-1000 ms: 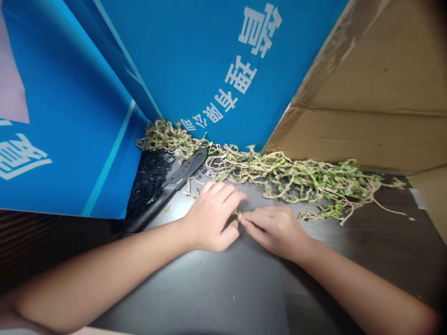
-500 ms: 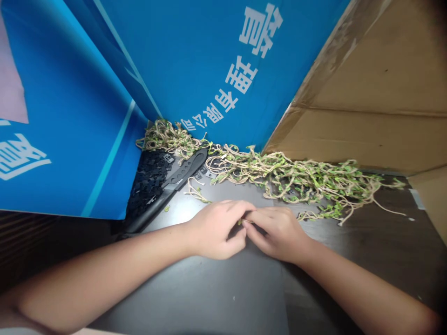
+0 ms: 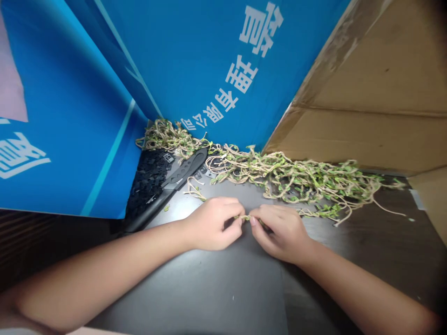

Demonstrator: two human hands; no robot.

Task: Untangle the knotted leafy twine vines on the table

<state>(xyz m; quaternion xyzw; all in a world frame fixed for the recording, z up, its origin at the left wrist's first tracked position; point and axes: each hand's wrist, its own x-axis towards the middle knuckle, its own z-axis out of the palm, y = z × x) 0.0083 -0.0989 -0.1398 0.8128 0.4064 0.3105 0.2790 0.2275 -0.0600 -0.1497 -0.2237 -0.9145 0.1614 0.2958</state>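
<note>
My left hand (image 3: 218, 224) and my right hand (image 3: 281, 230) face each other above the grey tabletop (image 3: 195, 288). Both are closed in a pinch on one piece of leafy twine (image 3: 246, 217), and a short stretch of it shows between the fingertips. The rest of that piece is mostly hidden by my hands. Just behind them lies a long tangled heap of leafy twine (image 3: 296, 179), beige cord with small green leaves. One loose cord end (image 3: 192, 187) rests beyond my left hand.
A black-handled tool (image 3: 185, 170) lies slanted at the left, beside a pile of small black pieces (image 3: 148, 172). A smaller twine heap (image 3: 167, 135) sits behind it. Blue panels (image 3: 195, 60) and a cardboard wall (image 3: 377, 97) close off the back and right.
My hands have drawn slightly apart, left hand to the left and right hand to the right. More of the twine now shows between them.
</note>
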